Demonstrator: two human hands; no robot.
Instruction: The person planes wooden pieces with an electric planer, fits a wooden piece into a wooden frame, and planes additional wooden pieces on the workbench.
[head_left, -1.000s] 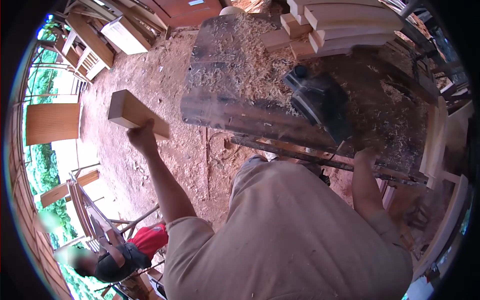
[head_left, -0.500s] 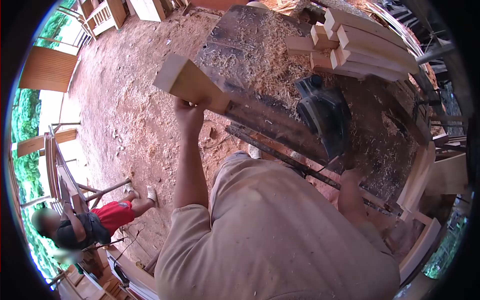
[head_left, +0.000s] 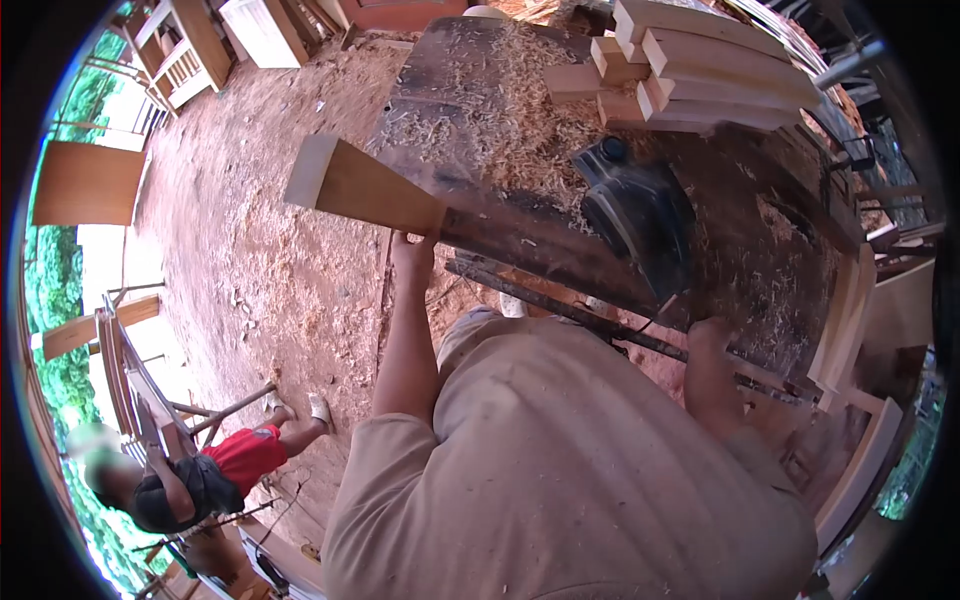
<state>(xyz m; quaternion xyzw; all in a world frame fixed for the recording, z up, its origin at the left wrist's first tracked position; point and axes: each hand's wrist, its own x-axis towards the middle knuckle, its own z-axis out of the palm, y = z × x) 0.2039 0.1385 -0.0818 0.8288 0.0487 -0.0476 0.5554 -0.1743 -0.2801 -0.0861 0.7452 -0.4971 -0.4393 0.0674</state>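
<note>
My left hand (head_left: 413, 250) is closed around the lower edge of a pale wooden board (head_left: 365, 190), close to the dark workbench (head_left: 440, 85). The board's wide end sticks out past the bench to the left. On the bench sits a dark machine (head_left: 640, 215) with a round knob on top, apparently a planer, among wood shavings (head_left: 525, 110). My right hand (head_left: 710, 338) is at the bench's near edge, beside the machine's lower end. Its fingers are in shadow and blurred, so what they touch is hidden.
Several thick pieces of cut timber (head_left: 730, 80) are stacked at the bench's far right. A metal bar (head_left: 570, 308) runs along its near side. Another person in red shorts (head_left: 245, 458) is at lower left. Wooden furniture (head_left: 195, 50) stands at upper left.
My left hand has shifted rightward along the board, closer to the bench. The board looks flatter to the view. My right hand stays near the bench edge. The camera view has shifted slightly.
</note>
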